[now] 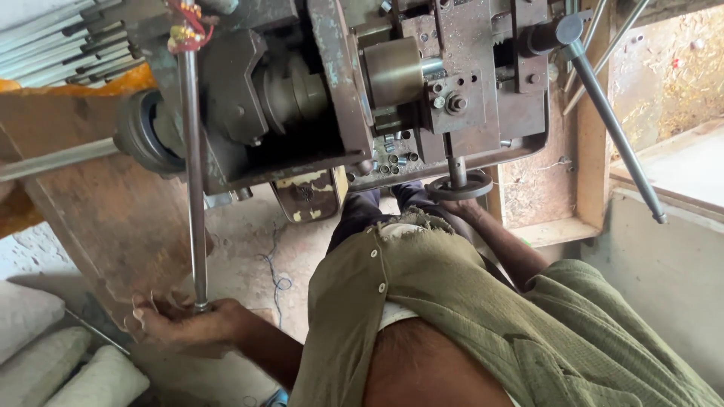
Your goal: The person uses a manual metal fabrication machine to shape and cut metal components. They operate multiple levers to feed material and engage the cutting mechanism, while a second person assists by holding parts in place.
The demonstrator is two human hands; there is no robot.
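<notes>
A large metal lathe-like machine (362, 98) is seen across the upper half of the frame. Below it, in the lower right, the person's olive shirt (483, 316) is shown. A long steel lever rod (193, 181) is seen running from the machine's upper left down to the lower left of the frame, where its end is gripped by the left hand (181, 324), fingers closed around it. A second handle bar (615, 128) is seen slanting down at the upper right. Near the centre, a small round handwheel (458, 186) under the machine is touched from below by the right hand (460, 207); whether it is clasped cannot be told.
</notes>
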